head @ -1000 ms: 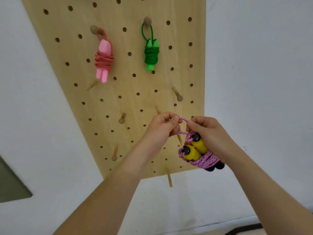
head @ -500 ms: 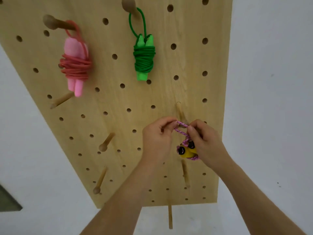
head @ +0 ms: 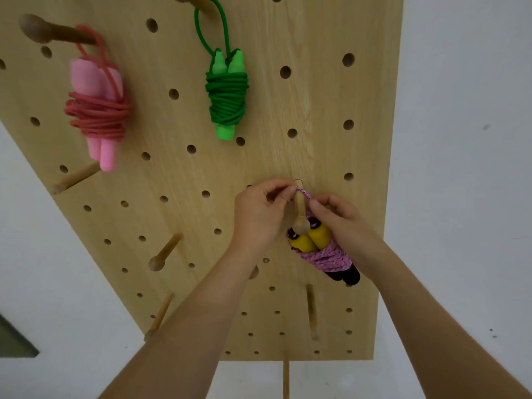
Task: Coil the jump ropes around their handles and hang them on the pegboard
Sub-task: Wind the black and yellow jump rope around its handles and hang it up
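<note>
A wooden pegboard (head: 288, 156) fills the wall ahead. A pink jump rope (head: 98, 110) hangs coiled from a peg at the upper left. A green jump rope (head: 227, 96) hangs coiled from a peg at the top middle. A third jump rope (head: 319, 249) has yellow handles with black ends and a purple-pink cord wound around them. Its loop lies over a wooden peg (head: 299, 214) at the middle right. My left hand (head: 262, 214) pinches the loop left of that peg. My right hand (head: 342, 223) pinches the loop on the peg's right side, above the bundle.
Several bare wooden pegs stick out of the pegboard, such as one (head: 165, 251) at the lower middle and one (head: 311, 311) below the bundle. A white wall (head: 460, 168) surrounds the board. A dark shape (head: 14, 338) sits at the lower left edge.
The view has closed in on the pegboard. Both hands rose with the purple-and-yellow rope, and its loop went over the peg.
</note>
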